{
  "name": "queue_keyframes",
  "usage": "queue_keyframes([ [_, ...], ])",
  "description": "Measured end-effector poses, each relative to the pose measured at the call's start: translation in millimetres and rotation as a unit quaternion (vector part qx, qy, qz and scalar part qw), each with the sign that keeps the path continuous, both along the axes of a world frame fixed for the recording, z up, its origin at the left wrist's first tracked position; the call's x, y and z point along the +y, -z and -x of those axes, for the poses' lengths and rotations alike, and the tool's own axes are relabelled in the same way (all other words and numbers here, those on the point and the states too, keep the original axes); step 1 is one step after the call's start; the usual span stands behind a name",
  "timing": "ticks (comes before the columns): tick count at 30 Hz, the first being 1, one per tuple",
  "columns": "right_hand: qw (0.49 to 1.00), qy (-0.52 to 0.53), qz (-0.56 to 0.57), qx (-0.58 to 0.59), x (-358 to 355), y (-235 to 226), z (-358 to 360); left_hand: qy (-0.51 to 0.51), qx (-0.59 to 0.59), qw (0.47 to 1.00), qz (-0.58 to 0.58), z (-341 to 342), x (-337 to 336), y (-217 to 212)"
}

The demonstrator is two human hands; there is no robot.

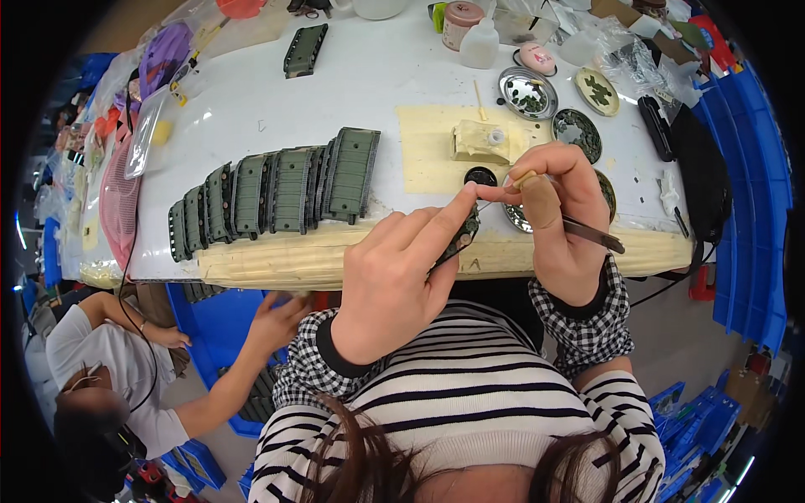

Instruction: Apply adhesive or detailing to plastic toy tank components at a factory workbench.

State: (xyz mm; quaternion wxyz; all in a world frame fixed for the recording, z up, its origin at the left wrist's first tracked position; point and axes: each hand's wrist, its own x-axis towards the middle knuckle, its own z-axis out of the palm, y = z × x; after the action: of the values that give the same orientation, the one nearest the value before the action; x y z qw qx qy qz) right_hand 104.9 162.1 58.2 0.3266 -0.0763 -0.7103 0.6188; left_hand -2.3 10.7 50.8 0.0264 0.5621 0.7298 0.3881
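My left hand (394, 264) is closed round a small dark green part (466, 228), mostly hidden by the fingers. Its index fingertip almost meets my right hand's fingers. My right hand (563, 210) pinches close to that part and has pale covers on its thumb and a fingertip. A slim dark tool (594, 234) lies across its palm, with the handle end sticking out to the right; I cannot make out its kind. Just beyond the fingers sits a small round black dish (480, 176). To the left stands a row of green ribbed plates (281, 189).
A tape-wrapped block (490, 142) with a white nozzle rests on a yellowish sheet (419, 126). Right of it are round dishes of small green pieces (577, 134). A white squeeze bottle (480, 44) stands behind. At left, a co-worker's arm (243, 360) reaches over a blue crate (197, 327).
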Motion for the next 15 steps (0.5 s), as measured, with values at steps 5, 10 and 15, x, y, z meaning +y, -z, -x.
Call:
queue_keyframes([
  [5, 1.000, 0.007, -0.011, -0.012, 0.8, -0.2, -0.4, 0.001, 0.001, 1.000, -0.008, 1.1, 1.0, 1.9],
  [10, 1.000, 0.007, 0.005, -0.014, -0.3, -1.4, 0.5, 0.000, -0.002, 1.000, -0.008, 1.9, 1.1, 2.1],
  [15, 0.996, 0.074, 0.030, 0.026, 6.6, 1.4, 7.5, 0.001, -0.001, 1.000, -0.009, 4.3, 1.3, 1.1],
])
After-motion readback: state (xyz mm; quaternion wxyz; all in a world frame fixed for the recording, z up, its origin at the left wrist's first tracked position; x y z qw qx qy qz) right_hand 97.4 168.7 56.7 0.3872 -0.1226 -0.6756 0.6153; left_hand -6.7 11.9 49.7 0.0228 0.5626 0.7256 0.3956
